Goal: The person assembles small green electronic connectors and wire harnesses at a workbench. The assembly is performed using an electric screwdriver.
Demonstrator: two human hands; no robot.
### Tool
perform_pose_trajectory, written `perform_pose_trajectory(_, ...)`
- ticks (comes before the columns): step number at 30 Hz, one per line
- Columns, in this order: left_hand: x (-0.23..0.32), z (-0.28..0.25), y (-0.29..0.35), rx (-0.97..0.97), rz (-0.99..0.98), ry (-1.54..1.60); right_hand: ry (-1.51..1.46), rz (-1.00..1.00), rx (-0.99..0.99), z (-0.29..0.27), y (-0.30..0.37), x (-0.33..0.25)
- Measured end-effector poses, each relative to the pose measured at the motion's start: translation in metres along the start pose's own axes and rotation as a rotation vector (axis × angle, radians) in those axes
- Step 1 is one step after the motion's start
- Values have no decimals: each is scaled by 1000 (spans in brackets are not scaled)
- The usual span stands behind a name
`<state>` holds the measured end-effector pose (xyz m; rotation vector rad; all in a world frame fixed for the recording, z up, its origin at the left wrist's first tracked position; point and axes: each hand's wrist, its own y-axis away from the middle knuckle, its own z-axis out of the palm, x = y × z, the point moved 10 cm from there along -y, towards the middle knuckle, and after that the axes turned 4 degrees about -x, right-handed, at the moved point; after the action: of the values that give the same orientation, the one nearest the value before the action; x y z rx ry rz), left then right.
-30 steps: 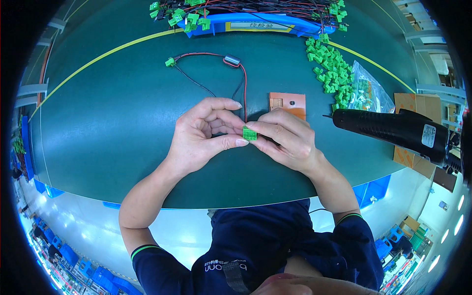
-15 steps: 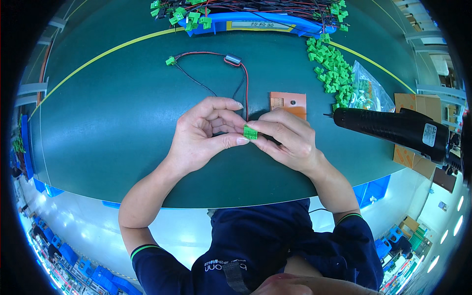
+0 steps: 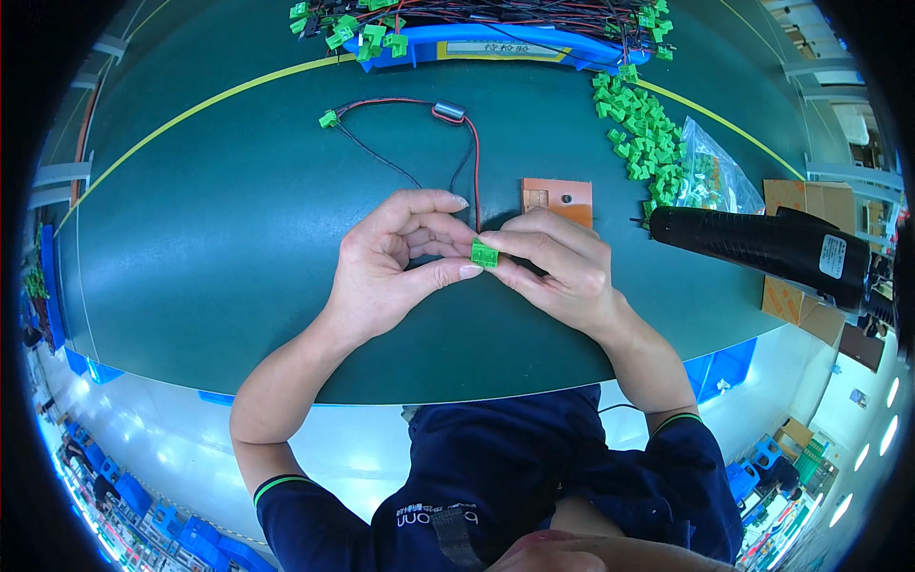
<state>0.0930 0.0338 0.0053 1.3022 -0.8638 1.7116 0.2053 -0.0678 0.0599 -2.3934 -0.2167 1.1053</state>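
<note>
A small green terminal block connector (image 3: 484,254) is pinched between my two hands over the near part of the table. My left hand (image 3: 391,253) has its thumb against the connector's lower left corner, its fingers curled behind. My right hand (image 3: 562,262) grips the connector's right side between thumb and fingers. A red and black cable (image 3: 477,167) runs away from my fingers to a grey cylindrical part (image 3: 448,112), then left to a second green connector (image 3: 329,119). Where the wires meet the held connector is hidden by my fingers.
An orange fixture block (image 3: 579,195) lies just beyond my right hand. A black electric screwdriver (image 3: 753,243) lies at the right, beside a pile of green connectors (image 3: 648,133) and a clear plastic bag (image 3: 715,172). A blue bin (image 3: 581,57) with wired connectors stands at the far edge.
The held connector has tilted slightly between my fingers, so its face looks a little different. Both hands stay almost in place.
</note>
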Motion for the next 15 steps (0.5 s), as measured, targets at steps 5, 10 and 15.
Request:
perform_pose_trajectory(5, -4, -3, 1, 16, -16, 13, -4, 22, 5, 2, 0, 0)
perform_pose_trajectory(10, -3, -4, 3, 21, -36, 9, -5, 16, 5, 1, 0, -1)
perform_pose_trajectory(15, -4, -3, 3, 25, -44, 22, 1, 5, 3, 0, 0, -2)
